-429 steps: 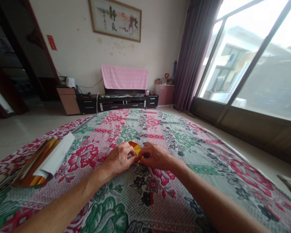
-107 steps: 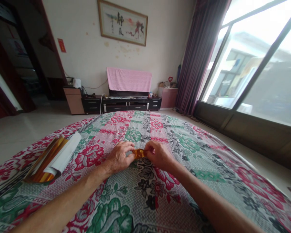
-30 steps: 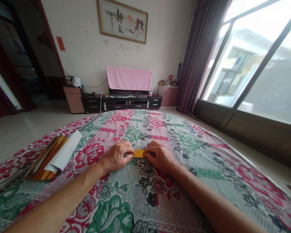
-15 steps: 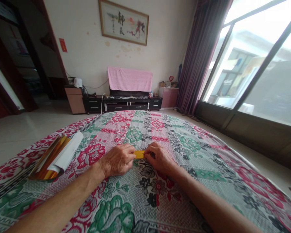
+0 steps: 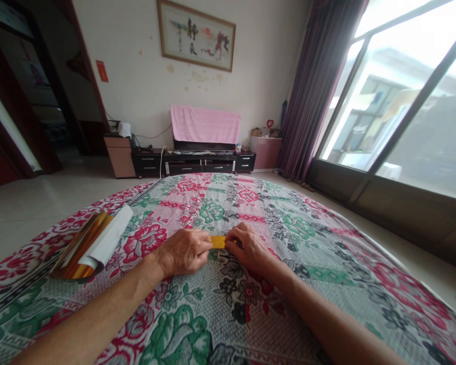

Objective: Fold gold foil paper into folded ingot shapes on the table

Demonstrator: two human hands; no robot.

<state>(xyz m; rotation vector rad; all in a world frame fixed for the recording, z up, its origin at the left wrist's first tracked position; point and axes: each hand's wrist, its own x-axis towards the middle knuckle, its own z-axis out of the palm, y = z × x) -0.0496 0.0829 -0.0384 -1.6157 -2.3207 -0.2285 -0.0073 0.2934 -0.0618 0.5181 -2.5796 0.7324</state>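
Note:
A short strip of golden-yellow paper [image 5: 218,242] is held between my two hands, low over the middle of the flowered tablecloth [image 5: 182,329]. My left hand [image 5: 186,251] has its fingers pinched on the strip's left end. At the other end, my right hand [image 5: 249,246] grips it between thumb and curled fingers. Only the middle of the strip shows; both ends are hidden by my fingers. Off to the left of my hands lie curled sheets of shiny gold paper [image 5: 78,256] and white paper [image 5: 112,235].
The tablecloth covers a large round surface with a curved far edge. Beyond it stand a low black cabinet [image 5: 190,167] and a screen draped with a pink cloth [image 5: 207,124]. A purple curtain [image 5: 304,91] hangs beside the large window [image 5: 403,111] on the right.
The view has shifted very slightly, so the room appears a little farther right. Both hands keep their hold on the yellow strip in nearly the same place.

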